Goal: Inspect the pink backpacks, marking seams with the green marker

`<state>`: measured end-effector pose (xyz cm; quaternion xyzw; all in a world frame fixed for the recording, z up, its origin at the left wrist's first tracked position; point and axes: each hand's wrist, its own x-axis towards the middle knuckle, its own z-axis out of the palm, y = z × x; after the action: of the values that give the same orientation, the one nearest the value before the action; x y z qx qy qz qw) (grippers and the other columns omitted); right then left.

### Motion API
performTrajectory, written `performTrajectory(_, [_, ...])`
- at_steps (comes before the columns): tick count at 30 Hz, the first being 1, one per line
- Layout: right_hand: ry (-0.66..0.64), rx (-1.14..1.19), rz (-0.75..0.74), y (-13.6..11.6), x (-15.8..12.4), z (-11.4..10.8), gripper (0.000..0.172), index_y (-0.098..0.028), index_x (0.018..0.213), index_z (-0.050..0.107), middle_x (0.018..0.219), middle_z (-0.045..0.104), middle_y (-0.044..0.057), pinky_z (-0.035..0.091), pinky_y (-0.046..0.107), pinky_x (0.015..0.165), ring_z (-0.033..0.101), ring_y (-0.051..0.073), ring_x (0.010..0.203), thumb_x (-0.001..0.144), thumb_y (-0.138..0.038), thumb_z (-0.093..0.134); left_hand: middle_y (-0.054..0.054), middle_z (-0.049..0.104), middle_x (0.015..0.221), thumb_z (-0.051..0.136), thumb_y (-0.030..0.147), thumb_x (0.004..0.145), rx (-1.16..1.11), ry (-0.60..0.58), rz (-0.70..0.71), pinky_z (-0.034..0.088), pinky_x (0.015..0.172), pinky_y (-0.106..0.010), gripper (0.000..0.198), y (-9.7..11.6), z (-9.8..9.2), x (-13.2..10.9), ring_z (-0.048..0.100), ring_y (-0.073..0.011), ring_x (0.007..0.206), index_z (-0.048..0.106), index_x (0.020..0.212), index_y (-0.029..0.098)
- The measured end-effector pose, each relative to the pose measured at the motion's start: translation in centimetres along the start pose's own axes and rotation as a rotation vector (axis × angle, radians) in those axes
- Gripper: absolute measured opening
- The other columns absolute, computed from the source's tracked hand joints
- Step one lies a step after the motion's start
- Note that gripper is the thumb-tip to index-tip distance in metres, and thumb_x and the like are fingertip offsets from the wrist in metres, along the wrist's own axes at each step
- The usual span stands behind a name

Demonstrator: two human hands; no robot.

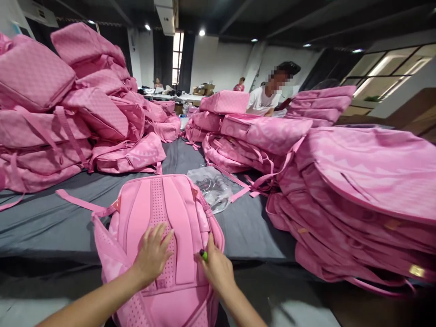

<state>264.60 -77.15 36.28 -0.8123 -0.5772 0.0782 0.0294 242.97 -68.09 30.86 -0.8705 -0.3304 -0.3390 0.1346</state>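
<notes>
At the table's near edge [250,243] I have the left hand [153,254] spread on the pink backpack [184,213], right hand [218,268] gripping a green-and-black tool [204,255].

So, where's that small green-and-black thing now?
In the head view, the green-and-black thing pokes from the right hand, lower middle, over the right side of the pink backpack.

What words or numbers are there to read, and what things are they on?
There are none I can read for sure.
White T-shirt: dark, slanted lettering across the chest, too blurred to read.
Gold-coloured plate on the pile of backpacks at right: any lettering is too blurred.
White ceiling box: dark marks, too small.
Nearest backpack: no writing shows on it.
</notes>
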Motion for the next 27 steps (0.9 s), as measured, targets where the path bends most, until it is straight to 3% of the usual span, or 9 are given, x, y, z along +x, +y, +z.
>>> performTrajectory(3, [0.108,0.036,-0.013,-0.9,-0.3,3.0,0.067,-0.003,0.152,0.028,0.114,0.067,0.019,0.054,0.033,0.083,0.067,0.028,0.106,0.094,-0.022,0.058,-0.013,0.061,0.124,0.049,0.030,0.097,-0.127,-0.155,0.357,0.034,0.104,-0.041,0.031,-0.7,-0.4,7.4,0.051,-0.0254,0.120,0.059,0.121,0.014])
performTrajectory(6, [0.213,0.059,-0.046,-0.8,-0.9,4.7,0.069,-0.008,0.151,0.031,0.107,0.069,0.014,0.055,0.031,0.078,0.068,0.026,0.099,0.091,-0.019,0.063,-0.009,0.065,0.096,0.053,0.039,0.095,-0.166,-0.211,0.500,0.039,0.083,-0.037,0.026,-2.4,1.4,13.7,0.055,-0.0220,0.090,0.063,0.095,0.015])
performTrajectory(8, [0.276,0.061,-0.060,-0.4,-1.0,5.2,0.071,-0.011,0.150,0.033,0.102,0.070,0.012,0.055,0.030,0.074,0.069,0.025,0.093,0.088,-0.017,0.066,-0.008,0.063,0.083,0.055,0.045,0.094,-0.170,-0.199,0.538,0.036,0.075,-0.036,0.032,-3.3,2.4,15.7,0.052,-0.0204,0.078,0.062,0.085,0.014])
performTrajectory(11, [0.351,0.064,-0.086,0.1,-0.8,5.7,0.066,-0.012,0.145,0.040,0.110,0.070,0.013,0.056,0.030,0.076,0.069,0.025,0.097,0.084,-0.013,0.067,-0.007,0.059,0.072,0.053,0.049,0.094,-0.175,-0.160,0.592,0.032,0.073,-0.037,0.041,-3.3,2.4,15.7,0.047,-0.0190,0.070,0.061,0.074,0.014])
performTrajectory(14, [0.371,0.088,-0.090,1.2,-1.7,6.4,0.059,-0.012,0.136,0.046,0.121,0.067,0.015,0.056,0.030,0.079,0.069,0.026,0.103,0.081,-0.013,0.068,-0.005,0.057,0.068,0.050,0.051,0.095,-0.207,-0.123,0.669,0.031,0.075,-0.037,0.046,-1.8,0.5,14.1,0.044,-0.0182,0.068,0.058,0.067,0.016])
performTrajectory(17, [0.351,0.103,-0.129,2.8,-3.6,7.4,0.049,-0.013,0.130,0.050,0.117,0.069,0.013,0.056,0.026,0.075,0.071,0.023,0.097,0.083,-0.015,0.063,-0.002,0.056,0.070,0.049,0.056,0.094,-0.259,-0.088,0.730,0.033,0.080,-0.036,0.048,-1.4,-1.7,13.2,0.043,-0.0176,0.070,0.057,0.067,0.017])
performTrajectory(21, [0.351,0.073,-0.135,3.5,-4.8,7.3,0.033,-0.014,0.120,0.056,0.109,0.071,0.013,0.055,0.026,0.072,0.071,0.023,0.093,0.087,-0.015,0.057,-0.004,0.061,0.083,0.052,0.046,0.096,-0.085,0.012,0.680,0.034,0.098,-0.038,0.038,-6.2,-3.2,15.5,0.050,-0.0193,0.089,0.061,0.073,0.017])
performTrajectory(24, [0.216,0.125,-0.067,2.4,-3.9,5.1,0.026,-0.014,0.111,0.060,0.104,0.071,0.012,0.054,0.028,0.073,0.071,0.024,0.091,0.086,-0.014,0.057,-0.007,0.063,0.093,0.056,0.041,0.094,0.093,0.059,0.524,0.030,0.108,-0.045,0.034,-10.0,-3.0,17.5,0.050,-0.0233,0.105,0.064,0.073,0.016])
performTrajectory(27, [0.032,0.296,0.040,1.6,-3.1,1.6,0.023,-0.016,0.109,0.064,0.096,0.073,0.010,0.053,0.031,0.073,0.071,0.026,0.087,0.088,-0.020,0.055,-0.011,0.063,0.117,0.057,0.052,0.091,0.119,0.054,0.509,0.024,0.113,-0.049,0.039,-9.5,-2.5,16.7,0.045,-0.0276,0.121,0.066,0.077,0.017])
